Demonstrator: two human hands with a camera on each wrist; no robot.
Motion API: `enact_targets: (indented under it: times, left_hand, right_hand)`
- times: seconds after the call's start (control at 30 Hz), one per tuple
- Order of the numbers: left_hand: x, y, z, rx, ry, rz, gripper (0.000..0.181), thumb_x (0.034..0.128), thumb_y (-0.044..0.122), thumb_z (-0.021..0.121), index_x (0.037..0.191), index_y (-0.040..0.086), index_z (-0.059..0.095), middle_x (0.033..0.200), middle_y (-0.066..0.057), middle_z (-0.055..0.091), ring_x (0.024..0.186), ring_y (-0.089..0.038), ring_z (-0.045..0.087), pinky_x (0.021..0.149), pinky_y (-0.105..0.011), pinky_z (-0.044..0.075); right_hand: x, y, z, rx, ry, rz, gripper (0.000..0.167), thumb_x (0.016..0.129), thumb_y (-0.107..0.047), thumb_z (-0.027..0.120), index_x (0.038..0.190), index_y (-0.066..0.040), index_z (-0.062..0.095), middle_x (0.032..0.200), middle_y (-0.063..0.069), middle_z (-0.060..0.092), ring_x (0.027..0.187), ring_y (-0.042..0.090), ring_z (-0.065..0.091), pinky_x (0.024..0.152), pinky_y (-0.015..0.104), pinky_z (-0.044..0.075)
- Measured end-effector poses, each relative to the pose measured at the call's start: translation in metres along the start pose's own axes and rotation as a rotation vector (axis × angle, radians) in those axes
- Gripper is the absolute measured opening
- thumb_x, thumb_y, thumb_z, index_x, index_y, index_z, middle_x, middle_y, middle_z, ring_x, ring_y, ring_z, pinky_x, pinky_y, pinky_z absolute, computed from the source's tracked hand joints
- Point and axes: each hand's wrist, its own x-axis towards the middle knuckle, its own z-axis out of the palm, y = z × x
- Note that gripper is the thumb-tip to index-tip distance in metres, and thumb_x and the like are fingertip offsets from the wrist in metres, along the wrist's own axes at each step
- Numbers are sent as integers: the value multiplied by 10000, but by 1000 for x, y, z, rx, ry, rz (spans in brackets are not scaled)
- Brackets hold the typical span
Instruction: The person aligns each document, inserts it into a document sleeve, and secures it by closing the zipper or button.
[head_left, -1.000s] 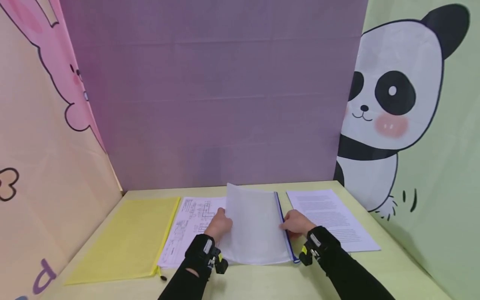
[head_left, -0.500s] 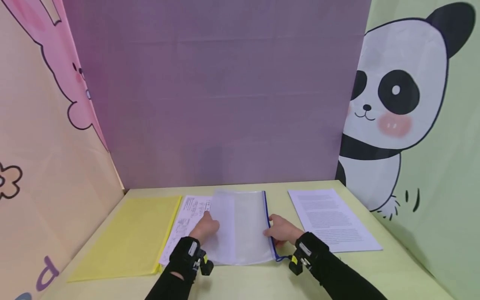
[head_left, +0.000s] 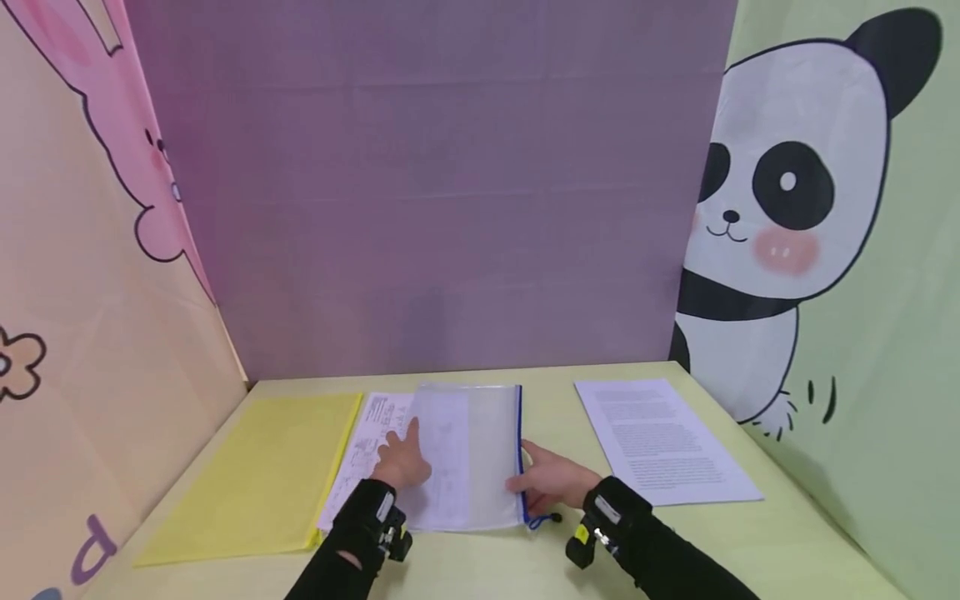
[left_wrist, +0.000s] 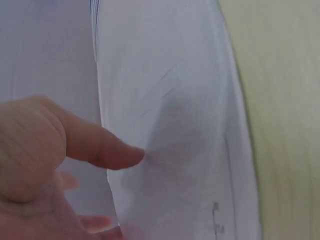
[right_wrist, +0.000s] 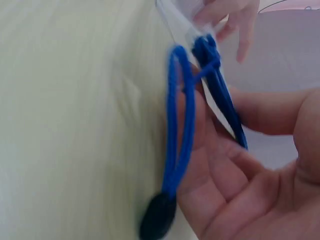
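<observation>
A clear zip folder with a blue zip edge lies in the middle of the table, its left part over a stack of sheets printed with diagrams. My right hand pinches the blue edge near its front end, thumb above and fingers beneath. From that corner hangs a blue cord loop with a black end. On the left, my left hand is spread over the folder's left side and the sheets. In the left wrist view its thumb is extended against the pale surface; contact of the other fingers is unclear.
A yellow zip folder lies flat at the left, its right edge next to the diagram sheets. Another stack of text-printed paper rests on the right of the table. A purple backdrop stands behind.
The clear folder has moved left over the diagram sheets and lies flatter. My right hand has followed with its edge. My left hand has let go of the folder and spread its fingers.
</observation>
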Motion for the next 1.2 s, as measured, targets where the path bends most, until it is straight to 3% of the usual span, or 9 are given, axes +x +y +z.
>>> enact_targets:
  times: [0.07,0.17,0.27,0.4,0.57,0.77,0.9,1.0,1.2]
  left_hand:
    - [-1,0,5,46,20,17,871,817,121,710,1578,47,293,1419,-382,341,1239,-546,401,989,-708,396]
    - [0,2,15,108,33,40,860,820,169,736,1581,113,339,1441,-330,368,1245,-512,410,1000,-720,374]
    - [-8,12,21,172,43,63,720,850,203,732,1514,116,466,1380,-286,452,1195,-475,447,990,-703,382]
    - [-29,36,20,197,4,76,601,881,340,741,1394,67,588,1297,-262,524,1171,-456,473,956,-696,402]
    - [-39,52,22,133,-120,112,755,899,573,679,1447,69,551,1426,-287,460,1283,-486,430,994,-742,352]
    - [-41,53,28,38,-181,112,834,915,669,577,1451,32,536,1490,-317,409,1362,-516,362,1047,-744,298]
    - [-43,52,30,61,-180,114,794,924,640,578,1418,19,560,1470,-302,429,1346,-508,375,1044,-745,296]
    - [-45,50,31,99,-171,124,783,912,636,595,1395,19,579,1434,-284,454,1302,-488,409,1016,-727,335]
    - [-45,49,31,119,-189,124,748,915,599,611,1409,38,569,1440,-278,446,1315,-494,397,1026,-723,333]
  right_hand:
    - [-1,0,4,9,34,11,759,926,-62,704,1527,62,257,921,169,721,706,289,706,651,389,601]
    - [-1,0,10,7,89,21,422,917,-55,711,1237,92,477,891,157,699,675,245,682,638,362,596]
    - [1,2,15,4,131,21,230,917,-56,712,998,21,512,834,146,688,623,214,663,601,344,590]
    - [4,5,19,-11,174,32,222,925,-81,719,950,-6,512,802,132,668,594,207,649,572,342,589]
    - [5,3,19,12,169,32,256,921,-117,737,991,10,527,843,131,641,652,227,647,606,351,594]
    - [1,-1,15,268,19,-42,216,968,-83,638,1069,92,560,890,117,693,705,181,661,609,293,551]
    - [-2,1,15,353,-99,-46,201,1001,-97,576,1088,85,580,923,136,725,728,192,680,583,274,546]
    - [-7,2,17,304,-118,-33,164,977,-113,622,1054,28,589,824,75,704,667,149,645,523,231,498]
    - [-21,-2,22,50,-53,-55,200,900,-170,736,842,17,697,586,-29,556,465,54,386,402,172,258]
